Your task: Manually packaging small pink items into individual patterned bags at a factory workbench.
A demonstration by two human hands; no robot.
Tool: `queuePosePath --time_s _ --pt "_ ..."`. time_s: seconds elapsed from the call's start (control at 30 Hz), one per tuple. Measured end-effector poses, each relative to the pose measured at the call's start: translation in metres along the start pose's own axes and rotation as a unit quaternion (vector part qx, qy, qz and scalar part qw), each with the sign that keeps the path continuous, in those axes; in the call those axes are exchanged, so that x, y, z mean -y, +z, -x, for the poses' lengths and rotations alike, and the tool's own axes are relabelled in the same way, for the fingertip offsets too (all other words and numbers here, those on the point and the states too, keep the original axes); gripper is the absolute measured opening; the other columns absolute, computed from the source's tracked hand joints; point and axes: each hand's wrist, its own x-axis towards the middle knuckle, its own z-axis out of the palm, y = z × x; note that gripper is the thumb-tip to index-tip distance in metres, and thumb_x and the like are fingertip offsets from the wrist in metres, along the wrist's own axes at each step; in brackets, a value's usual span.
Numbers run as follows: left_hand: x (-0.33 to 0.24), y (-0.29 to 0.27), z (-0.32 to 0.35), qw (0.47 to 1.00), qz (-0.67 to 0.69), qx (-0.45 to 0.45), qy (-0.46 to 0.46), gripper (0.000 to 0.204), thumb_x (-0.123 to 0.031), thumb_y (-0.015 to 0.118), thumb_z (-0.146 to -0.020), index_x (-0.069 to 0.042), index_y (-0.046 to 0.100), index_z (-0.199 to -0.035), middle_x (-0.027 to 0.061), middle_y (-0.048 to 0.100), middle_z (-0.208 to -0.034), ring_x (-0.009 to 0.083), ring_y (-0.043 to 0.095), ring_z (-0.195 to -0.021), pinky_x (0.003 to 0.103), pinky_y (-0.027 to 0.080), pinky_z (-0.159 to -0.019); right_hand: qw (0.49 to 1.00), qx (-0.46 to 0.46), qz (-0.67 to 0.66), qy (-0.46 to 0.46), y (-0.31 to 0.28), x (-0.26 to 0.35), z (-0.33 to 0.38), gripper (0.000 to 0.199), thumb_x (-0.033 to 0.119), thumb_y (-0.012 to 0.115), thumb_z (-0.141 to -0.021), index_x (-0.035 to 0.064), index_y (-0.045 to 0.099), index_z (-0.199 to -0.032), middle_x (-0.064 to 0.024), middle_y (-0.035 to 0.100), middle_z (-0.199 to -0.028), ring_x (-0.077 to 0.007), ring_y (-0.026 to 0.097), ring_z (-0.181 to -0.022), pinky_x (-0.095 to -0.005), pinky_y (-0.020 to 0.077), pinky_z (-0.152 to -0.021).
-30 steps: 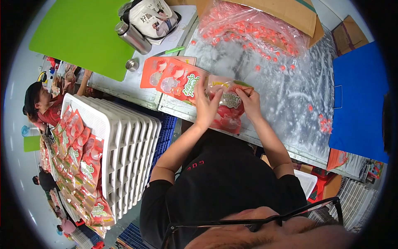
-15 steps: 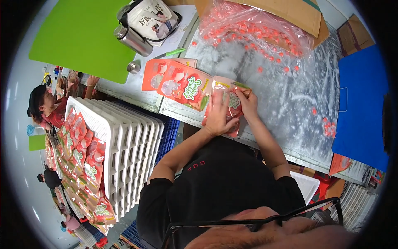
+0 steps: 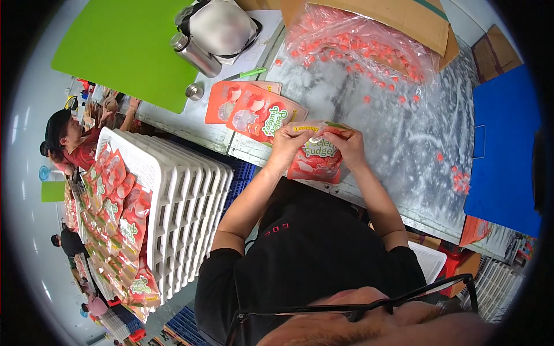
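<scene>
Both of my hands grip the upper part of a red candy pouch (image 3: 316,164) at the near edge of the metal table. My left hand (image 3: 288,144) pinches its left side, thumb toward the middle. At the right side, my right hand (image 3: 348,144) is closed on the same pouch, thumb bent inward. The thumbs come close together at the pouch's upper middle. Just left of my hands lies a fanned stack of flat red pouches (image 3: 252,111). Small red-and-white candies (image 3: 402,99) are scattered on the table beyond.
A cardboard box (image 3: 404,18) with a plastic liner spills candies at the back. Stacked white crates (image 3: 187,193) bearing filled pouches stand left. A steel flask (image 3: 196,55), its cap (image 3: 194,91), a green-handled knife (image 3: 251,72) and a bag lie back left. A blue panel (image 3: 505,150) borders the right.
My left hand has gone from lying flat on the pouch to pinching its upper left side. My right hand remains at the upper right, and the pouch now hangs more upright toward me.
</scene>
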Motion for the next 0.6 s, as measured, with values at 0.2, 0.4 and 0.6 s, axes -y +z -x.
queuePosePath --time_s 0.2,0.4,0.6 --pt "-0.017 0.006 0.007 0.998 -0.068 0.010 -0.007 0.018 0.001 0.068 -0.089 0.002 0.074 -0.105 0.0108 0.074 -0.104 0.0130 0.066 -0.098 0.029 0.052 -0.092 0.999 0.013 -0.040 0.004 0.007 0.001 -0.001 0.016 0.001 0.071 -0.087 -0.0021 0.072 -0.102 -0.0043 0.074 -0.094 -0.0078 0.066 -0.083 -0.0236 0.0533 -0.075" --pt "-0.008 -0.013 0.004 0.999 -0.028 -0.018 -0.022 0.020 0.001 0.069 -0.089 0.005 0.072 -0.108 0.0100 0.074 -0.102 0.0127 0.067 -0.095 0.029 0.052 -0.092 0.998 0.032 -0.042 0.017 0.012 0.000 -0.010 0.016 0.001 0.070 -0.088 -0.0032 0.070 -0.103 -0.0050 0.073 -0.098 -0.0085 0.065 -0.083 -0.0240 0.0531 -0.076" --pt "-0.020 -0.028 0.021 0.998 -0.033 -0.041 -0.028 0.021 -0.008 0.064 -0.095 0.004 0.071 -0.111 0.0094 0.074 -0.105 0.0125 0.068 -0.093 0.028 0.054 -0.085 0.996 0.041 0.076 -0.014 0.025 0.015 -0.013 0.016 0.009 0.067 -0.091 -0.0018 0.072 -0.101 -0.0063 0.073 -0.095 -0.0107 0.065 -0.083 -0.0260 0.0512 -0.077"
